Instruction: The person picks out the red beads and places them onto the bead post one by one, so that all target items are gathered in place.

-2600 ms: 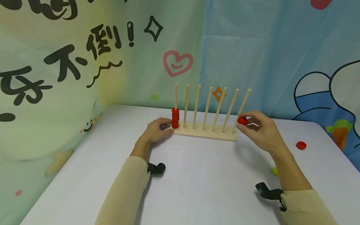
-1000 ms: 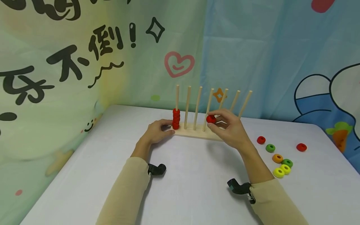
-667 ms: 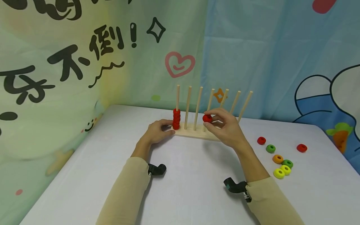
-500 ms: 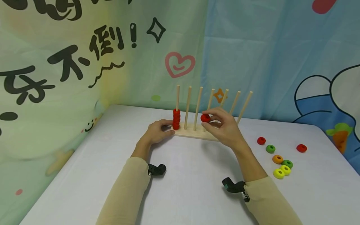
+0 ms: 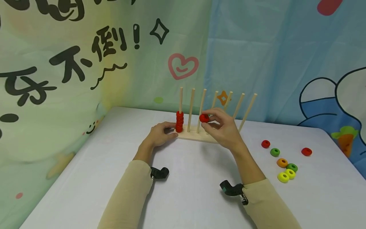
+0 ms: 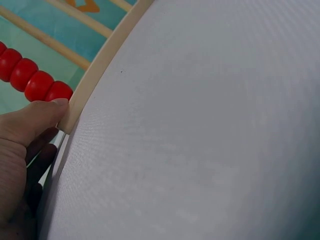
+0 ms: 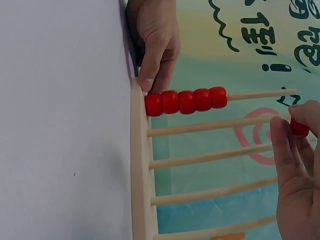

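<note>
Pinching a red bead [image 5: 204,118] in the right hand [image 5: 224,128], clamped between thumb and fingertips, up off the base and among the pegs [image 5: 249,109]! Just beside the third peg [image 5: 203,101] in the head view, but hard to tell whether touching it; not threaded on anything. Could squirt loose if squeezed off-centre, being small and round-sided; could also knock a neighbouring peg if carried across too low, or land askew if brought down on a peg tip away from the hole. Across on the left, gripping the end of the wooden base [image 5: 190,136] with the left hand [image 5: 160,133], thumb and fingers clamped on it right by a stack [image 5: 179,121] of five red beads on the first peg [image 5: 181,98]. Looking well braced; with a looser hold, likely to skid under a sideways push. Further out on the white counter [image 5: 191,190], spotting a loose red [image 5: 265,144] with a green [image 5: 275,152] near it, another red [image 5: 307,151] off to the right, then an orange [image 5: 282,163], a second green [image 5: 292,167] and two yellows [image 5: 283,177] bunched together. Apt to scatter if brushed by the right sleeve [image 5: 267,203].
</note>
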Demonstrator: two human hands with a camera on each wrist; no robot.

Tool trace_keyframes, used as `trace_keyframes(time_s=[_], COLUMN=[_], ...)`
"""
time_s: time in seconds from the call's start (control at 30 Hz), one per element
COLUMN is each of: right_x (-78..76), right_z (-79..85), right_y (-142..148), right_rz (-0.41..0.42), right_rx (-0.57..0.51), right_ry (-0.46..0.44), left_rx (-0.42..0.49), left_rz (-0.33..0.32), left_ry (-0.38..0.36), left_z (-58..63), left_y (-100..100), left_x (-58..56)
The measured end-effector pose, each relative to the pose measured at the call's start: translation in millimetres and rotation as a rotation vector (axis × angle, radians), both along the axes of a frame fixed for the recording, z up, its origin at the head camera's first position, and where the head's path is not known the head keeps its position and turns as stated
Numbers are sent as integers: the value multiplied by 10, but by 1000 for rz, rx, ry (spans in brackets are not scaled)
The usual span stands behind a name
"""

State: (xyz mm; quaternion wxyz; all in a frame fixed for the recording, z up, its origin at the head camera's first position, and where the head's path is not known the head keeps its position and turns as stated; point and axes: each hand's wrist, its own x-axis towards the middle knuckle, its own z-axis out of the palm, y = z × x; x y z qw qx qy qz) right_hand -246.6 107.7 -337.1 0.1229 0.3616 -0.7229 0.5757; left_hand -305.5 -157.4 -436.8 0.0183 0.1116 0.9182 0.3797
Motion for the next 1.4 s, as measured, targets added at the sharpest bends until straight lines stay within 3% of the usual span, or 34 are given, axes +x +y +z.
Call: trace_keyframes(time_s=[0.9, 1.4], right_x=[-50, -92], right_z=[97, 121], right_y=[-313, -417], right_rz=[0, -23], right_rx=[-118, -102], right_ry=[-21, 11], left_rx=[-19, -11], left_rz=[-5, 2], left_ry=[10, 18], left_z=[3, -23], left_y=[-17, -23], left_x=[-12, -25])
